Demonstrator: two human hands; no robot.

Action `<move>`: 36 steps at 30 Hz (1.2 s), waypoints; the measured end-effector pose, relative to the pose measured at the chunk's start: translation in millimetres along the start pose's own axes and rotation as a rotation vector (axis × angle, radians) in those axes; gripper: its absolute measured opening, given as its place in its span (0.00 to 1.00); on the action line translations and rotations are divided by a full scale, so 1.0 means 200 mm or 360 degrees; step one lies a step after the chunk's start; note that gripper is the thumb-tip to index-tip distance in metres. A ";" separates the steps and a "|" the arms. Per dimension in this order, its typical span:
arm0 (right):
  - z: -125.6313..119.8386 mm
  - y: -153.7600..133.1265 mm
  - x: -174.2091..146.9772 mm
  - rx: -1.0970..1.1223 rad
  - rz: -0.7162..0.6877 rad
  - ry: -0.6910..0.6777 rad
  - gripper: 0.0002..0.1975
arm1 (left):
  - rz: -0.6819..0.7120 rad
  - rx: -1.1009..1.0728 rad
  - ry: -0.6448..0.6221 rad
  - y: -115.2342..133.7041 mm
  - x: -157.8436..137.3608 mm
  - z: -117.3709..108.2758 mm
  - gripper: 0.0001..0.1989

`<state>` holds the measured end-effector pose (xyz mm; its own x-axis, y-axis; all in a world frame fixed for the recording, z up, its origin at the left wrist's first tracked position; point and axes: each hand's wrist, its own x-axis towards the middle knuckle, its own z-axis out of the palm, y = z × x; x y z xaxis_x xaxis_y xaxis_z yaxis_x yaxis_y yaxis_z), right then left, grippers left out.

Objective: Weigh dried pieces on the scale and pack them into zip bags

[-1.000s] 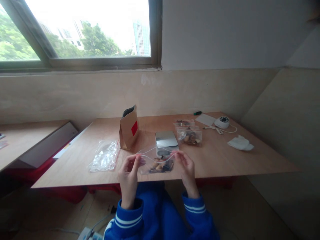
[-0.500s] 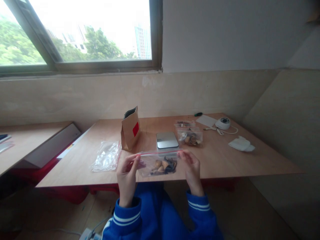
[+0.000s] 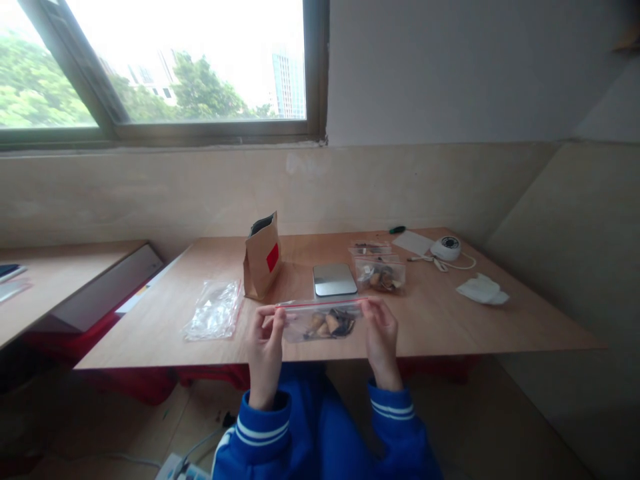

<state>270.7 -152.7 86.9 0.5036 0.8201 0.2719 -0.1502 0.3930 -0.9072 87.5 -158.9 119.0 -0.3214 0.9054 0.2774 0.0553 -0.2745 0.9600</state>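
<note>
I hold a small clear zip bag [image 3: 323, 321] with a red seal strip, filled with dried brown and dark pieces, over the near edge of the wooden table [image 3: 440, 327]. My left hand [image 3: 267, 347] pinches its left end and my right hand [image 3: 381, 337] pinches its right end, with the strip stretched flat between them. Just behind the bag lies a silver scale [image 3: 334, 279]. A brown paper pouch [image 3: 261, 255] with a red label stands open to the left of it.
A pile of empty clear bags [image 3: 213, 310] lies at the left. Two filled zip bags [image 3: 379, 273] sit right of the scale. Farther right are a white round device [image 3: 445, 247] with a cable, a white card [image 3: 413, 241] and crumpled tissue [image 3: 481, 290].
The bag's mouth was spread open between my hands a second ago. Now its strip is pulled straight and flat, and my hands hold it slightly higher.
</note>
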 end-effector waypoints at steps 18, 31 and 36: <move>0.09 0.01 -0.04 0.0236 0.0272 -0.0318 0.15 | -0.0149 -0.0539 -0.0056 -0.05 -0.04 0.04 0.11; 0.03 0.04 -0.03 0.0013 0.0199 -0.0435 0.14 | -0.0254 -0.0723 0.0102 -0.05 -0.01 0.00 0.10; 0.03 0.02 -0.03 0.0026 0.0118 -0.0452 0.11 | -0.0248 -0.0576 0.0063 -0.07 -0.02 -0.02 0.10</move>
<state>263.3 -153.5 84.2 0.2328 0.9296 0.2858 -0.1928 0.3322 -0.9233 83.5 -159.1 103.8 -0.3362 0.9340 0.1210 -0.3317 -0.2377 0.9129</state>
